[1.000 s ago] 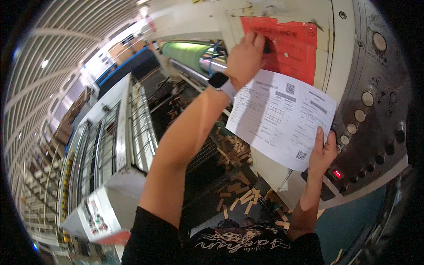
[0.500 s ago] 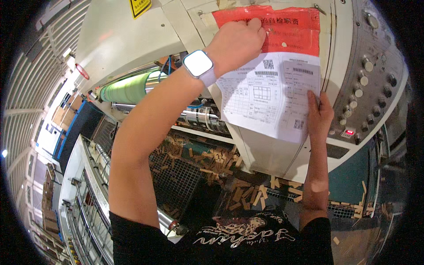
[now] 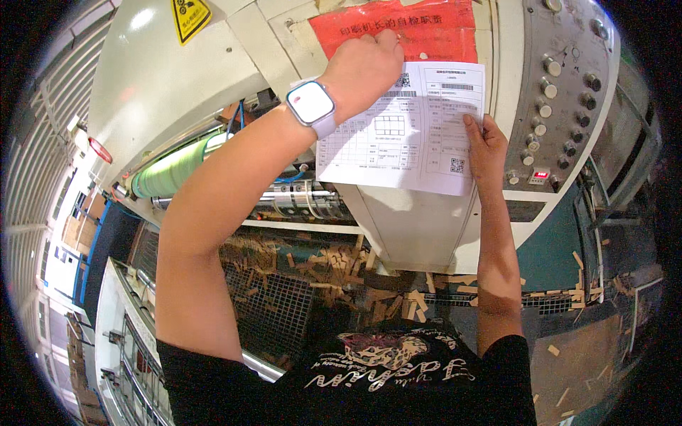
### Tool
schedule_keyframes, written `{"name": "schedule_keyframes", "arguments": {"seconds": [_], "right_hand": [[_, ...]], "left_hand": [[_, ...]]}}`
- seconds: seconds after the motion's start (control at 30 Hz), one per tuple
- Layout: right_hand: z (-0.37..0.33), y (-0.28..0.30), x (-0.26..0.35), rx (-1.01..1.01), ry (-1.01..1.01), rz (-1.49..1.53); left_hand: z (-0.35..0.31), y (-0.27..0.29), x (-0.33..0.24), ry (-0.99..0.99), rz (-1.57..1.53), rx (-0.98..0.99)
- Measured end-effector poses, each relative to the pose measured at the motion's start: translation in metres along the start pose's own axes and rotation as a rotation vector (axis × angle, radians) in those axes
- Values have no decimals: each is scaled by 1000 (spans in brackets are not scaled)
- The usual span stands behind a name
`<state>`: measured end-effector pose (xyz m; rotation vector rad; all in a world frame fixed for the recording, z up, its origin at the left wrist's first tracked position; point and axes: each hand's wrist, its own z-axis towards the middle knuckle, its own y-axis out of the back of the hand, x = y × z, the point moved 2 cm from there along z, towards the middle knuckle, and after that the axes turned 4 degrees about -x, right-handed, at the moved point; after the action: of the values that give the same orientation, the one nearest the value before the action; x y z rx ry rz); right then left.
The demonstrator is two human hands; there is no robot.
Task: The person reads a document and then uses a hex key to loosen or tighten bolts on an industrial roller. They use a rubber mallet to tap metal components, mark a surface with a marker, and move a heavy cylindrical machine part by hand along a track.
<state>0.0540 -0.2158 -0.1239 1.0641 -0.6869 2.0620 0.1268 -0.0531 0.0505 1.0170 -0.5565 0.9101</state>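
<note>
A white printed sheet (image 3: 405, 162) with tables and square codes lies against the front of a pale machine, just below a red paper notice (image 3: 440, 39). At the sheet's right edge my right hand (image 3: 488, 153) pinches it, thumb in front and fingers behind. My left hand (image 3: 364, 69), with a smartwatch (image 3: 310, 104) on its wrist, is over the sheet's top left part and the notice's lower part. Its fingers are bent and drawn together; whatever lies under them is hidden.
To the right is a control panel (image 3: 526, 85) with knobs and a small red display. A green-covered roller (image 3: 170, 169) and metal shafts sit at left, below a yellow warning sign (image 3: 190, 15). Cardboard scraps (image 3: 408, 305) litter the dark floor grating.
The whole view has shifted, so the machine, notice and hands appear farther left and higher. The sheet looks flatter, its lower edge less curled. Both hands stay at it.
</note>
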Motion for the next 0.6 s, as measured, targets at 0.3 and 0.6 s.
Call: {"name": "schedule_keyframes", "arguments": {"seconds": [0.3, 0.6], "right_hand": [[9, 4, -5, 78, 30, -56], [-73, 27, 22, -288, 312, -86]], "left_hand": [[-145, -40, -51, 682, -455, -368], [-553, 9, -476, 2334, -1989, 726]]}}
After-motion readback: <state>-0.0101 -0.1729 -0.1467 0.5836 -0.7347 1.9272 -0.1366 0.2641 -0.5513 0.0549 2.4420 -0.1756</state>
